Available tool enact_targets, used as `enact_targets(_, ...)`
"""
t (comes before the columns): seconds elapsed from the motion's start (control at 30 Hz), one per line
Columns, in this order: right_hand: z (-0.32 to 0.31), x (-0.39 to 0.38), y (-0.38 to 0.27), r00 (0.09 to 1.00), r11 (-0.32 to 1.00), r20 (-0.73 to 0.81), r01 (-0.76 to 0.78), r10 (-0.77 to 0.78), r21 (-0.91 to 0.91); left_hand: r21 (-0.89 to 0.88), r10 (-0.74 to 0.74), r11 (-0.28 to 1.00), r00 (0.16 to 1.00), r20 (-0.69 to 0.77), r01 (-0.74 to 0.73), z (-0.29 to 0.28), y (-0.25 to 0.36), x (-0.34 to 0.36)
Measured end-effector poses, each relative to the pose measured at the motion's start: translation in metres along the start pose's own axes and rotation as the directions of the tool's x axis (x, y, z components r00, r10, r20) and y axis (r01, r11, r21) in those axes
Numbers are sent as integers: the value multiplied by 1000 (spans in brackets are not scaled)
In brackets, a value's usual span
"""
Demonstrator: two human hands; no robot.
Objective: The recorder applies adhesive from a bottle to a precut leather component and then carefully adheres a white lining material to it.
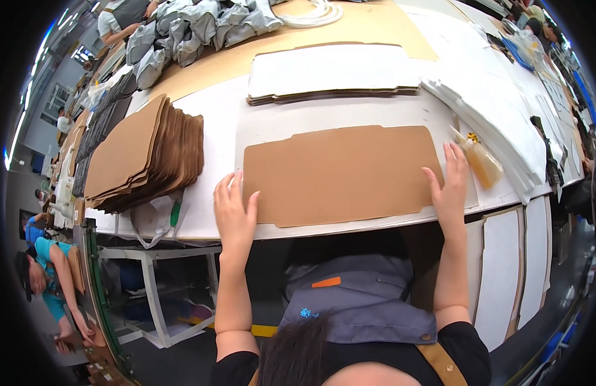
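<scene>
A single brown panel, shaped like a wide rectangle with a stepped upper edge, lies flat on the table in front of me. My left hand is at its left edge, fingers stretched out and thumb over the border. At the right edge is my right hand, also with fingers spread and the thumb on or just above the panel. Neither hand grips anything. Beyond the panel lies a low stack of similar pieces, white side up. A bottle of amber liquid lies near my right fingertips.
To the left stands a tall stack of brown panels, with a green-handled tool by it. Long white sheets lie at the right. Grey fabric pieces are heaped at the back. A co-worker bends at lower left.
</scene>
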State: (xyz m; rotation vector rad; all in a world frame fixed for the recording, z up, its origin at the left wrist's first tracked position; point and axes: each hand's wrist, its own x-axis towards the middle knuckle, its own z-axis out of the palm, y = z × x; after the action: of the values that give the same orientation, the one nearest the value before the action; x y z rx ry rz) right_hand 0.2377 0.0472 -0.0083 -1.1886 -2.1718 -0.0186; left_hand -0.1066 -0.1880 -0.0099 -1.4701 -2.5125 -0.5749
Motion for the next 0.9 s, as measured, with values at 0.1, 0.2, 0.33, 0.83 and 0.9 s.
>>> enact_targets(0.1, 7, 4, -22, 995, 994, 35, 89, -91, 57, -49, 146, 989, 985, 87, -142, 16, 26, 5)
enact_targets(0.2, 15, -1, -12, 927, 990, 354, 137, -121, -21, 45, 198, 974, 933, 299, -221, 29, 31, 7)
enact_targets(0.33, -4, 1, 19, 943, 858, 331, -160, -12, 488, -69, 123, 992, 932, 340, -105, 20, 9, 6)
enact_targets(0.83, -26, 1, 122, 750, 636, 33, -582, 660, 506, -926, 161, 204, 922, 353, 319, -19, 37, 85)
enact_targets(0.9, -21, -9, 129, 725, 650, -108, -528, 680, 547, -928, 153, 228, 930, 335, 296, -17, 35, 94)
